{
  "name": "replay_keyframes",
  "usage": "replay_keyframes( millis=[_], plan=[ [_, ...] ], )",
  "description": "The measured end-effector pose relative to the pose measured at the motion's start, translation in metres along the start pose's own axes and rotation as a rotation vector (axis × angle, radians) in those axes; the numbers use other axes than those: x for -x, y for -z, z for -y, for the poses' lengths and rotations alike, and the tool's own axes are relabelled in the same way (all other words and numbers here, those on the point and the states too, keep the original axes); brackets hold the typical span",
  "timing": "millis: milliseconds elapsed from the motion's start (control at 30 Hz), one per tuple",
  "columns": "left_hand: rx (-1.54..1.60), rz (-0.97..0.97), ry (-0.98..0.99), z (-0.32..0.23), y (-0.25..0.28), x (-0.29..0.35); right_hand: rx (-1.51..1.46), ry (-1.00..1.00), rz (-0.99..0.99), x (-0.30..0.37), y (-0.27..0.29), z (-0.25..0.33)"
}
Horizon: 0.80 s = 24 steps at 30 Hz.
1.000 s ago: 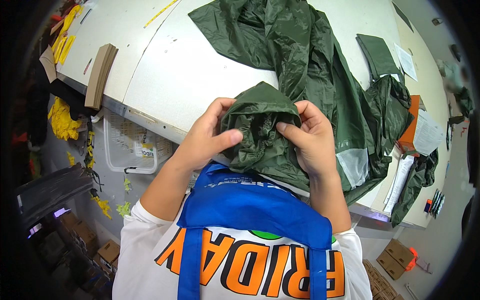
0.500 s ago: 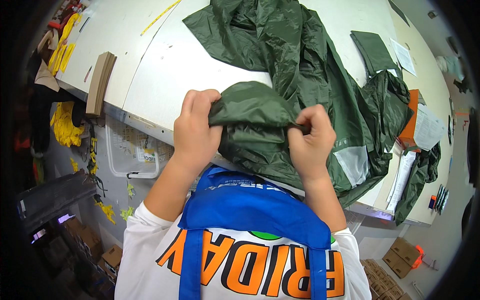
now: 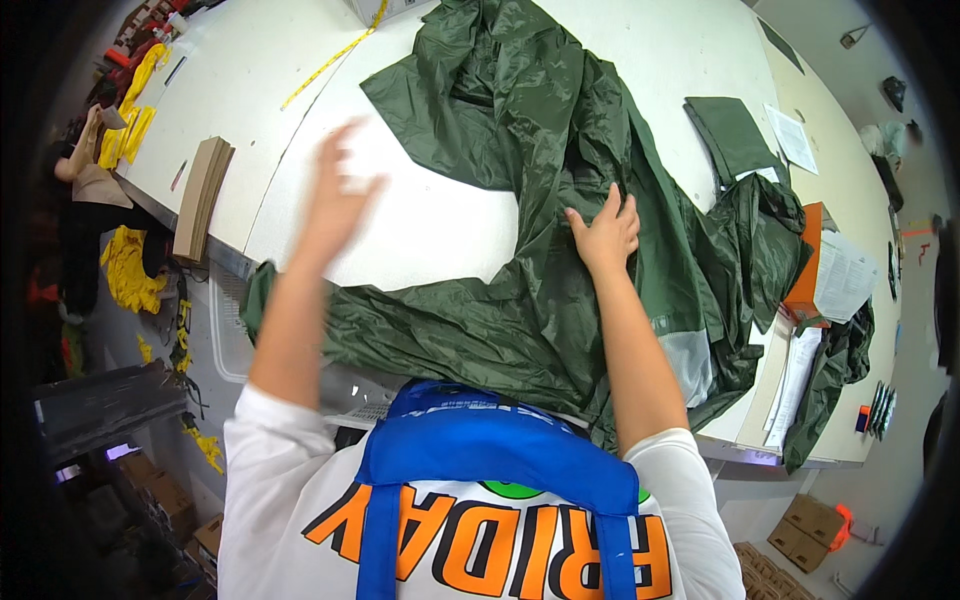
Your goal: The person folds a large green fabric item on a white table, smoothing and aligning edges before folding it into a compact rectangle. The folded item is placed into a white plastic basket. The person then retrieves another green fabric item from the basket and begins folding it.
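A large dark green garment (image 3: pixel 560 150) of thin, shiny fabric, like a raincoat, lies crumpled over the white table (image 3: pixel 440 225). One long sleeve-like part (image 3: pixel 430 325) stretches left along the near edge, under my left forearm. My right hand (image 3: pixel 608 232) rests on the garment's middle with its fingers spread. Raised over the bare table left of the garment, my left hand (image 3: pixel 337 200) is smeared by motion, but its thumb and fingers show apart and hold nothing. A pale, see-through panel (image 3: pixel 685 362) shows at the garment's lower right.
Brown cardboard strips (image 3: pixel 203 200) stand at the table's left edge. A yellow measuring tape (image 3: pixel 330 65) lies at the far left. On the right are folded green fabric (image 3: pixel 735 137), an orange box (image 3: pixel 808 265) and papers (image 3: pixel 848 275). Another person (image 3: pixel 95 190) stands at far left.
Both hands have let go of the gathered green fabric. My left hand has moved up and left, my right hand up onto the garment. The sleeve-like part now lies stretched to the left.
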<state>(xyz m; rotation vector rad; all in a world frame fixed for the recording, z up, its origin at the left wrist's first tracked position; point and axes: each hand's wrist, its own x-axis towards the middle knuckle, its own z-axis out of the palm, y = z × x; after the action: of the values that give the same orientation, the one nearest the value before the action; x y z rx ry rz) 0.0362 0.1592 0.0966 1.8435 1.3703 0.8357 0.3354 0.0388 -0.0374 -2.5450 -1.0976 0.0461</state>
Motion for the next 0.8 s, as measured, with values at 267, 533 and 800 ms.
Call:
replay_keyframes(
  millis=[267, 533, 800],
  plan=[
    [-0.372, 0.285, -0.212, -0.016, -0.203, -0.065, -0.429, 0.257, 0.114, 0.005, 0.029, -0.022],
    [0.488, 0.269, 0.111, 0.052, -0.108, -0.013, 0.174, 0.387, -0.078, 0.013, 0.077, -0.051],
    [-0.476, 0.391, -0.482, -0.018, -0.204, -0.023, -0.076, 0.652, 0.123, -0.066, 0.001, -0.010]
  ],
)
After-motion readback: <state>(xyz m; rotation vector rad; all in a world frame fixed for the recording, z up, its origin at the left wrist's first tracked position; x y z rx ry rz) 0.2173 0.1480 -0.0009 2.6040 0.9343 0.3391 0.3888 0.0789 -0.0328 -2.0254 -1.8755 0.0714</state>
